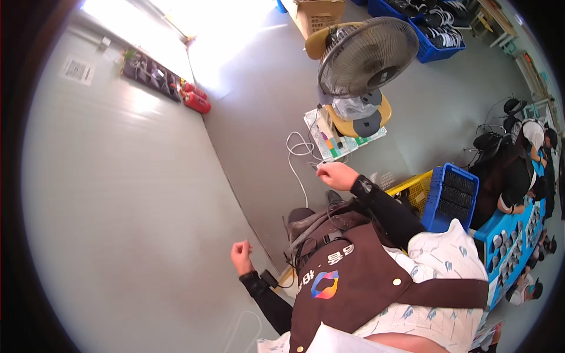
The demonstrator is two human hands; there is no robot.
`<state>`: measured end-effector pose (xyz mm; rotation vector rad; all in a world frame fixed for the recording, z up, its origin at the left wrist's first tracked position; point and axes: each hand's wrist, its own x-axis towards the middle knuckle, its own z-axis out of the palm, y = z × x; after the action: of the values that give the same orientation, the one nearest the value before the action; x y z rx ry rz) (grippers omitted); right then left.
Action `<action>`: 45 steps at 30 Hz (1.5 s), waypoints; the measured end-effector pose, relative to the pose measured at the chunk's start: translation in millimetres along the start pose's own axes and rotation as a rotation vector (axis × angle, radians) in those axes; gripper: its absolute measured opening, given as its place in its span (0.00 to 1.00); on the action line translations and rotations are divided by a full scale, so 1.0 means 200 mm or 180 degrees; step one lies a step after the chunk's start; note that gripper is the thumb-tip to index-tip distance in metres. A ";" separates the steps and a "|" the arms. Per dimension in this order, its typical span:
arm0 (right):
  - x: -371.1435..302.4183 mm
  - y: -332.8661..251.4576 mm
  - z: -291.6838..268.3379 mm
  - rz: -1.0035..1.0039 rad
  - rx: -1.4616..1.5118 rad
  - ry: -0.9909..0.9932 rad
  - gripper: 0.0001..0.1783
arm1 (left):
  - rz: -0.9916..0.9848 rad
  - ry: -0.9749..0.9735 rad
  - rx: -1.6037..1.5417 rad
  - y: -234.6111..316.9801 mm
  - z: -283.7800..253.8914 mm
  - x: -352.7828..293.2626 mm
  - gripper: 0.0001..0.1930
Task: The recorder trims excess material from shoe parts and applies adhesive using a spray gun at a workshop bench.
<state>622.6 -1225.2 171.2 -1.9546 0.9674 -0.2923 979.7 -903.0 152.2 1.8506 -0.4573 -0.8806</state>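
Observation:
My left hand [241, 257] hangs in the air beside the pale wall, fingers curled into a loose fist with nothing visible in them. My right hand [337, 175] is out in front of my body, its fingers also folded in, and I see nothing held there. In the view it lies just below a white patterned board [347, 147] on the floor, apart from it as far as I can tell. On that board stands a large grey fan [369, 57] with a yellow base [381, 112]. A white cable [294, 170] loops over the floor nearby.
Red fire extinguishers [196, 102] stand along the wall. At my right are a yellow crate [415, 191], a blue crate [434, 203] of dark items and a blue table [497, 229] with people around it. Blue bins of shoes [444, 38] and a cardboard box [315, 15] are farther off.

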 end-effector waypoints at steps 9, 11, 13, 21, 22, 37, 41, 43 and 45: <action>1.44 -0.27 0.05 -0.0274 -0.0176 -0.0143 0.11 | -0.0174 0.0157 -0.0472 0.09 -0.22 1.00 0.13; 1.62 -0.21 0.01 -0.0099 -0.0198 -0.0012 0.11 | -0.0359 0.0193 -0.0847 0.16 -0.16 1.30 0.13; 1.93 -0.24 -0.01 -0.0050 -0.0142 0.0220 0.11 | -0.0129 -0.0141 -0.0945 0.40 -0.17 1.77 0.13; 2.77 -0.48 -0.35 0.0367 0.0831 0.0411 0.13 | 0.0907 -0.2004 0.0344 1.63 0.45 3.24 0.18; 2.87 -0.53 -0.44 0.0487 0.1275 0.0268 0.17 | 0.1230 -0.2156 0.0691 1.80 0.62 3.35 0.18; 4.05 0.07 -2.19 0.0528 0.1576 0.1059 0.36 | 0.2392 -0.3133 0.1446 3.22 3.11 4.10 0.11; 4.00 0.43 -2.65 0.0778 0.1763 0.1863 0.28 | 0.3014 -0.4027 0.1325 3.39 3.86 4.11 0.12; 3.91 0.75 -2.81 0.0781 0.1977 0.2123 0.26 | 0.2340 -0.4689 0.1052 3.41 4.27 4.04 0.14; 3.84 0.99 -2.99 0.0602 0.2435 0.2781 0.24 | 0.2290 -0.5232 0.0918 3.48 4.63 4.00 0.19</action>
<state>707.5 -2213.8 216.5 -0.9897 1.3008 -1.2647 872.0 -2301.8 260.1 0.6011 -2.1238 -1.6588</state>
